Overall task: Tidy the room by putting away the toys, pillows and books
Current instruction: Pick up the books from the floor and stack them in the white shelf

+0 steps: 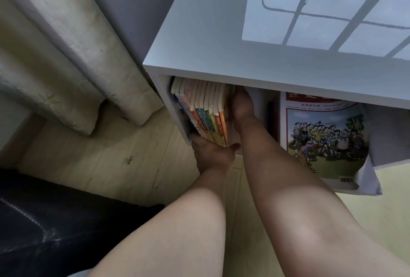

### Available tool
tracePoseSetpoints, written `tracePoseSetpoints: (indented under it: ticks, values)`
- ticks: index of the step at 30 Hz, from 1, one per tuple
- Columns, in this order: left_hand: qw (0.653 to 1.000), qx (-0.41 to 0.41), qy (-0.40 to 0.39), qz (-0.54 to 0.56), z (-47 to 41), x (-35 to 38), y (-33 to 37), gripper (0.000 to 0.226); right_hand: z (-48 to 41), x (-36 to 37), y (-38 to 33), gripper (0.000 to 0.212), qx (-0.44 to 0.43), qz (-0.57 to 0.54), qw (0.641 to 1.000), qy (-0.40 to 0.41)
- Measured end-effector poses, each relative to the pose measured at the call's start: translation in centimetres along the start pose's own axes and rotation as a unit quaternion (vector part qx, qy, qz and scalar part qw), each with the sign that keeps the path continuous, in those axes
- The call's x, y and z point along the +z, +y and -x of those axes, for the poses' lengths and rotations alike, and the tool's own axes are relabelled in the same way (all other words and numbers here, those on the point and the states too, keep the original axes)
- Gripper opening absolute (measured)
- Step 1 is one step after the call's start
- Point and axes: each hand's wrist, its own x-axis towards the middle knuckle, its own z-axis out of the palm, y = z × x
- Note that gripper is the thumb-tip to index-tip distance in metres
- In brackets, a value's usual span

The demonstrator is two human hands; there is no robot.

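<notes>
A row of several thin books [207, 110] with coloured spines stands upright in the left compartment of a white shelf unit [221, 32]. My left hand [210, 152] grips the bottom front of the row, thumb on the right end and fingers under the left. My right hand [240, 106] reaches into the compartment and lies flat against the right side of the row; its fingertips are hidden behind the books. A large picture book [324, 141] with a cartoon crowd on its cover leans in the compartment to the right.
A cream curtain [73, 55] hangs to the floor left of the shelf. A dark padded seat [44, 221] fills the lower left. Pale wooden floor [111, 161] lies between them. A grey cloth [372, 165] hangs by the picture book.
</notes>
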Motion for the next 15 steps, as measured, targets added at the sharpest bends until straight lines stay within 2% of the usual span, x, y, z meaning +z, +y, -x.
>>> tracePoseSetpoints:
  ticks: [2,4,6,8,10,12,14,15]
  values:
    - [1.0,-0.022,0.002,-0.018,-0.1,0.1,-0.4,0.116,-0.6,0.0,0.3,0.038,-0.007,0.026,1.0,0.002]
    - [0.995,-0.087,-0.005,-0.047,-0.4,-0.1,-0.5,0.112,-0.6,-0.1,0.2,0.038,-0.033,0.086,0.996,0.011]
    - [0.985,-0.159,-0.041,-0.062,-0.2,-0.2,-0.4,0.101,0.0,-0.8,0.1,0.034,-0.054,0.145,0.988,0.022]
    - [0.981,-0.184,-0.058,-0.032,0.2,-0.6,-0.9,0.078,1.8,-1.7,-0.3,0.038,-0.083,0.189,0.978,0.024]
    - [0.956,-0.187,-0.184,-0.132,1.7,-0.4,-0.3,0.054,3.5,-3.0,-0.5,0.046,-0.109,0.226,0.968,0.024]
    - [0.933,-0.188,-0.264,-0.16,2.5,0.3,0.1,0.048,5.6,-5.0,-1.2,0.046,-0.138,0.264,0.953,0.061]
    - [0.917,-0.198,-0.333,-0.099,4.5,0.7,0.0,0.052,8.3,-7.8,-1.6,0.035,-0.18,0.31,0.921,0.15]
    - [0.917,-0.223,-0.326,-0.055,5.4,1.1,0.3,0.059,9.9,-9.0,-1.8,0.028,-0.206,0.317,0.905,0.196]
